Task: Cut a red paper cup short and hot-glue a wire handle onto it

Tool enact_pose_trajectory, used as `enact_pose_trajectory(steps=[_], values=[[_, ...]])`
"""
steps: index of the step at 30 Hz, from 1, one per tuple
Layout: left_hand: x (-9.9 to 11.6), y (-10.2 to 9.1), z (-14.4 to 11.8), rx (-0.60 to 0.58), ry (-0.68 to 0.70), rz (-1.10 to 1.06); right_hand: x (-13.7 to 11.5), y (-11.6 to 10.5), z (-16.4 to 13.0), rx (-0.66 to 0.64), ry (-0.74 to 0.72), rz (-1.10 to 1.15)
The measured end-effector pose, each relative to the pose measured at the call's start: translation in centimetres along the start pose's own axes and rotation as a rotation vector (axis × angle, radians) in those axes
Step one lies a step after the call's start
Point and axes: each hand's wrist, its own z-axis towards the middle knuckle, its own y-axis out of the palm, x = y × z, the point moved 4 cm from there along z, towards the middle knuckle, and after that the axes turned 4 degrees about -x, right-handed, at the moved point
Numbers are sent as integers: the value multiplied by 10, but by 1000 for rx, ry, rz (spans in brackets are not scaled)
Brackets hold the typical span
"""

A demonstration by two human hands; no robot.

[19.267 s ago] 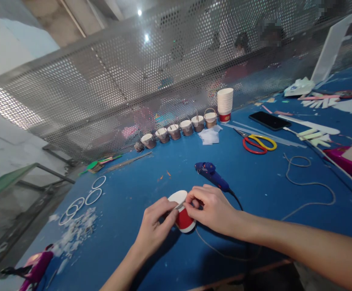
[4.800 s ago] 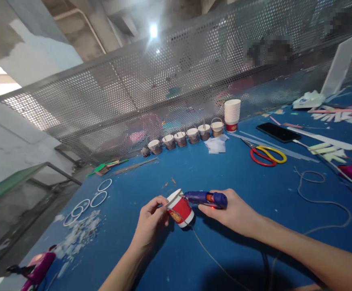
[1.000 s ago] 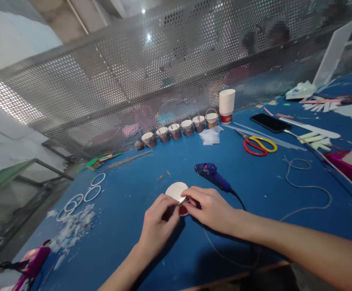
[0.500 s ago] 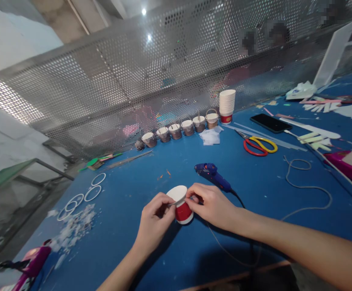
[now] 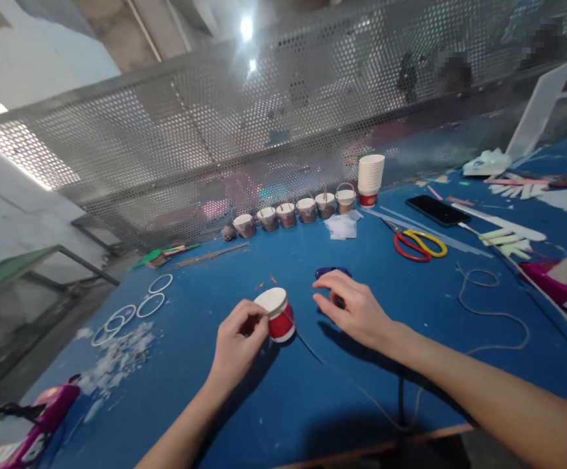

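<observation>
Red paper cup (image 5: 278,316), one, left hand (image 5: 237,341) gripping

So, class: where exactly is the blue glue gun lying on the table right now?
In the head view the blue glue gun lies on the blue table near the centre, mostly hidden under the right hand, just right of the red paper cup.

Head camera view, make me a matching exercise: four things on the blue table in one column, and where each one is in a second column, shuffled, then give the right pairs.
Things:
1. red paper cup
2. blue glue gun
3. scissors
4. white rings

Places:
A. lying far left, beside white scraps
B. held at the rim by the left hand
C. lying flat near the black phone
D. just beyond the fingers of the right hand

Pairs: 1-B, 2-D, 3-C, 4-A
</observation>
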Motion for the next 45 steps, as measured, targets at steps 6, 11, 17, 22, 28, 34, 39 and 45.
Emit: enact_pose_trajectory(steps=[6,11,17,22,28,34,39,45], values=[[-21,-10,7,123,36,82,50,-50,13,248,204,-138],[-34,-9,10,189,93,110,108,-57,16,152,506,-174],[-40,-10,12,233,140,108,131,-40,11,-76,565,-232],[-44,-13,15,259,193,115,131,-40,11,-153,549,-269],[-46,-12,14,262,223,156,132,-39,12,-210,498,-269],[-44,-12,13,248,232,178,135,-37,13,-235,478,-266],[-43,-10,12,227,245,180,137,-37,15,-249,473,-288],[-46,-6,10,194,255,220,136,-36,16,-292,498,-356]])
